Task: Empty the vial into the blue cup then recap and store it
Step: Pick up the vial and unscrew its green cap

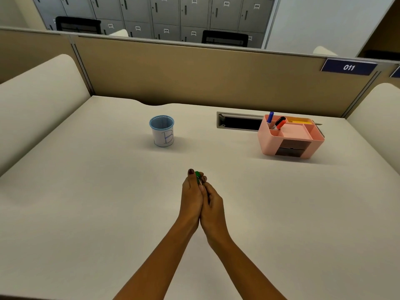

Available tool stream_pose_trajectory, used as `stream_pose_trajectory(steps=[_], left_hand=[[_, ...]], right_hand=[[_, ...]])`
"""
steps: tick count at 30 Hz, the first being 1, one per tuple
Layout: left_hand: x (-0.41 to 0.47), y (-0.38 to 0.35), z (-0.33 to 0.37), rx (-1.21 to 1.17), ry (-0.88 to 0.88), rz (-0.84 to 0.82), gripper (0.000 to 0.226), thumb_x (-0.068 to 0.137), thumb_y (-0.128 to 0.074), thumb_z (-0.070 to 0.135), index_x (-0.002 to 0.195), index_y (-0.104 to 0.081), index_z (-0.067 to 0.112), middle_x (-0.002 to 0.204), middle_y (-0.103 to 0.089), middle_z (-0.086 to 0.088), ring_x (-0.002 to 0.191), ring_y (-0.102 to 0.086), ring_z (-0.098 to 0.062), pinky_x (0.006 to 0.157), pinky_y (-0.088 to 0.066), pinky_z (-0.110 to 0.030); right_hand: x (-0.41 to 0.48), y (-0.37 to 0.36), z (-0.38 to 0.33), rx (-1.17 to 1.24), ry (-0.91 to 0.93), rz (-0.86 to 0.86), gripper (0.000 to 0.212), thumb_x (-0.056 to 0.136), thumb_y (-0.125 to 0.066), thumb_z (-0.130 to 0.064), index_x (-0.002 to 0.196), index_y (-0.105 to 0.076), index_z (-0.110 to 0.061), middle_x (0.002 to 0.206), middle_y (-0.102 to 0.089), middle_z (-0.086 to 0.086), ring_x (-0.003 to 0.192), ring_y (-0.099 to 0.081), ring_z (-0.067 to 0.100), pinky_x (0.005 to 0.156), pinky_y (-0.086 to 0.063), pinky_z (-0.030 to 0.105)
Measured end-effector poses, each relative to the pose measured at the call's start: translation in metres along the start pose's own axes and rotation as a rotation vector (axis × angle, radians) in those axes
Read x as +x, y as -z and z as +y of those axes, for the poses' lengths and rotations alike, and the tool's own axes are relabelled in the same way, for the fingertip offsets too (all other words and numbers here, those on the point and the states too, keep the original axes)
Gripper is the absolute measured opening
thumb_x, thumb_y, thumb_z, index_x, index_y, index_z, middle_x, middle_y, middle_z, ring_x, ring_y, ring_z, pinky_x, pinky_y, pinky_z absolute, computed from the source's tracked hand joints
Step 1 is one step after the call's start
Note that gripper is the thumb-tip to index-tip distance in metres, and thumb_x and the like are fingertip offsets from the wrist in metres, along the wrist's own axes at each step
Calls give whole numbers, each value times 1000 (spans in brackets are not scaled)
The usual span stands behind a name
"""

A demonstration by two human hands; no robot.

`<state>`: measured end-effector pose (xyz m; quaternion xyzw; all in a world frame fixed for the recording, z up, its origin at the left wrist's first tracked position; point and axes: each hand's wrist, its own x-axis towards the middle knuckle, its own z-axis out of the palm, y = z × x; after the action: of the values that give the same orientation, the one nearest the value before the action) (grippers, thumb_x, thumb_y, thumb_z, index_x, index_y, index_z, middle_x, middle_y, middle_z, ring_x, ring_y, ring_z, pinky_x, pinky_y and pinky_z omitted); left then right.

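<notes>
Head cam is looking down at the bench [86,202], and both hands are pressed together out in the middle of it, well short of everything else. The left hand [191,192] and right hand [213,205] are both wrapped around the vial [198,178], which is mostly buried between the fingers, so only a bit of green at the top, which I'm guessing is the cap, and a sliver of clear body are peeking out. Looks to me like they're working on getting the cap off, one hand holding the body while the other is pinching the green bit, though honestly I can't tell which hand is doing which, or whether the cap is loose yet. The blue cup [162,131], the mesh one with a "B" label on it, is sitting upright farther back and to the left, well apart from the hands. Over on the right is a pink organizer [290,138] with a couple of markers poking out, probably where the vial ends up being stored. Next move, I'd say: get the cap clear, keep hold of it, then carry the vial up over the cup's rim and tip it.
</notes>
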<state>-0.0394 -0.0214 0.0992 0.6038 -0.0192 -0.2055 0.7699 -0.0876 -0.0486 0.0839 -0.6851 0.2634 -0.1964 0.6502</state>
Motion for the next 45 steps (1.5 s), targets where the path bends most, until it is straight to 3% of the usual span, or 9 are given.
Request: stream_pose_trajectory(steps=[4,8,14,17,21,29,33,39,45], left_hand=[[-3,0,2,7,3,17,38,95,-30,50,96,-59,25,93,-66,4,91,-63,-11,73,-48,-18],[-3,-1,5,-14,6,57,37,94,-31,51,89,-58,26,89,-65,3,86,-64,-12,73,-49,-22],[-4,-2,15,-43,-3,50,39,94,-33,52,100,-60,25,97,-67,2,93,-63,-12,87,-50,-28],[-5,-3,23,-82,-25,30,47,94,-33,51,108,-61,16,97,-67,-4,95,-64,-23,90,-51,-39],[-4,-5,30,-90,-113,-2,44,94,-35,49,100,-63,15,87,-67,-2,85,-68,-23,77,-56,-32],[-4,-8,42,-57,-218,18,42,97,-29,43,102,-62,17,98,-70,3,89,-70,-13,70,-56,-22],[-5,-9,48,-94,-194,14,42,95,-30,46,100,-63,20,101,-70,3,91,-71,-15,70,-58,-22],[-5,-10,51,-124,-196,1,46,95,-30,47,108,-61,15,93,-73,10,90,-71,-15,61,-56,-20],[-2,-6,48,-88,-232,83,34,98,-32,40,105,-62,27,86,-73,20,85,-70,-3,58,-54,-15]], right_hand=[[-1,0,0,4,1,-2,34,102,-40,-27,130,-55,-16,121,-66,4,112,-62,14,99,-51,31],[-3,-1,-1,-1,13,-36,31,102,-40,-25,130,-54,-22,117,-64,-7,103,-61,1,93,-50,19],[-3,-3,-9,33,64,-36,35,102,-39,-25,135,-50,-19,127,-62,-1,116,-59,9,101,-49,27],[-1,-3,-13,46,85,-40,35,102,-40,-25,136,-48,-22,127,-61,-4,116,-58,7,96,-49,21],[0,-2,-20,102,109,-48,32,101,-42,-23,132,-50,-26,120,-63,-10,109,-60,-1,87,-50,12],[1,0,-33,207,154,-41,26,100,-46,-16,119,-56,-31,117,-66,-7,112,-62,10,98,-52,33],[2,3,-34,226,160,-41,27,98,-48,-15,117,-55,-33,120,-65,-2,112,-62,12,97,-53,33],[2,7,-31,250,180,-60,28,97,-50,-10,123,-55,-19,120,-65,4,113,-62,16,97,-53,34],[5,10,-28,317,174,-22,22,96,-53,-12,113,-56,-25,105,-70,4,90,-67,15,76,-56,25]])
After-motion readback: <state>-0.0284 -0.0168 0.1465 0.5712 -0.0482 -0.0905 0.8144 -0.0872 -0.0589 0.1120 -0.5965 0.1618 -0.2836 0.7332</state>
